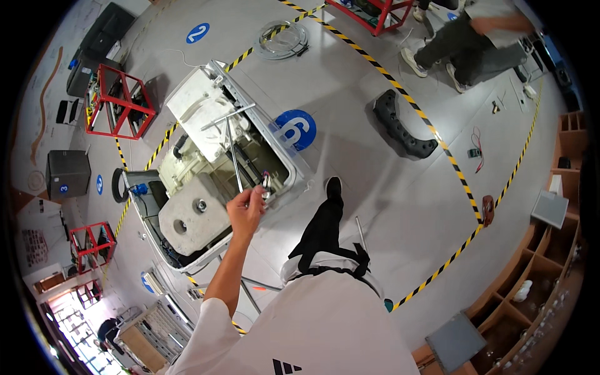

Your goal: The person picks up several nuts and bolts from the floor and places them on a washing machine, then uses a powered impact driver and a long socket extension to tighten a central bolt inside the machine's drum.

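My left hand [245,211] is raised over the near right edge of an opened front-load washing machine [297,172], its fingers closed in a pinch. What they hold, if anything, is too small to make out; a small bundle of wires and shiny metal [267,182] shows just past the fingertips. A T-shaped metal bar [232,147] lies across the machine's opening, its long shaft ending close beside my hand. Inside the machine sit a pale concrete counterweight [195,215] with two round holes and a white plastic housing [201,103]. My right hand is out of view.
A round door ring [281,40] and a black curved weight [403,130] lie on the floor. Red tool carts [119,103] stand at the left. A multimeter [475,152] with leads lies right. Another person [475,53] is at the far right. Wooden compartments [528,275] line the right.
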Demonstrator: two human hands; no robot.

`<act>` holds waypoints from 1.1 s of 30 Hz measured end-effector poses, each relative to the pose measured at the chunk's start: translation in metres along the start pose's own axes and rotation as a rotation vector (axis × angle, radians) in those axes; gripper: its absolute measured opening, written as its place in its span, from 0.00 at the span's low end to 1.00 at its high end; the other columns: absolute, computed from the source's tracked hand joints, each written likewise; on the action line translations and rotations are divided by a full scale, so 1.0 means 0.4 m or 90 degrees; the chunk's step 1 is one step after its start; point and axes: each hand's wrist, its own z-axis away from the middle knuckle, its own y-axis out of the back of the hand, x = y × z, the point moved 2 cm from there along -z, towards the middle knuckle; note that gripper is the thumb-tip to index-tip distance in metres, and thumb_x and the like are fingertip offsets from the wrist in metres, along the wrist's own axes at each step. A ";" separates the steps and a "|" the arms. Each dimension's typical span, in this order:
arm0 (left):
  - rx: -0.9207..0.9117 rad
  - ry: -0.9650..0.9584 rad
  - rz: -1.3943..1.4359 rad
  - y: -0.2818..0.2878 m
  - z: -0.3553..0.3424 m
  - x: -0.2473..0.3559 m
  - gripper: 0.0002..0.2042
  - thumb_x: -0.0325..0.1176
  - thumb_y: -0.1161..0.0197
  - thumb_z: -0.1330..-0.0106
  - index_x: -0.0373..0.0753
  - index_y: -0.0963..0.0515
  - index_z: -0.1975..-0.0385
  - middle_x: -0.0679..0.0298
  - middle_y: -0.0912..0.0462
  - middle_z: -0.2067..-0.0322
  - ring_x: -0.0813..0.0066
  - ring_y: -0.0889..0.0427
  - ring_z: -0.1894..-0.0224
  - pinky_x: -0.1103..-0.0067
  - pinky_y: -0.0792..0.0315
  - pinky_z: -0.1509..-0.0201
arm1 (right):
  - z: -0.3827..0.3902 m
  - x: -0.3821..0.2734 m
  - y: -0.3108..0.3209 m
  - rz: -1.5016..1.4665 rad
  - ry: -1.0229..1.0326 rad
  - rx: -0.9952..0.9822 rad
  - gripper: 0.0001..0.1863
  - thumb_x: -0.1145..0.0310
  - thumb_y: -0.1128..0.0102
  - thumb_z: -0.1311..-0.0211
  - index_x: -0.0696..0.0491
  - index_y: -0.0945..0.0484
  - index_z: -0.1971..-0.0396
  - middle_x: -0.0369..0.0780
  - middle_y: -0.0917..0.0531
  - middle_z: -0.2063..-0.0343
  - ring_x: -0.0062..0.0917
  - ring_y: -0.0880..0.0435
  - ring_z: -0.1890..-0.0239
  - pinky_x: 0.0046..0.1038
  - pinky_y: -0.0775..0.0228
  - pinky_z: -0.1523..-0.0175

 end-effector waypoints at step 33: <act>0.391 0.188 -0.187 -0.154 -0.250 0.195 0.13 0.34 0.50 0.33 0.31 0.22 0.67 0.60 0.19 0.73 0.78 0.22 0.69 0.82 0.30 0.64 | -0.189 -1.813 0.441 0.376 0.301 -0.131 0.04 0.74 0.43 0.55 0.57 0.28 0.81 0.40 0.28 0.89 0.27 0.27 0.87 0.29 0.37 0.82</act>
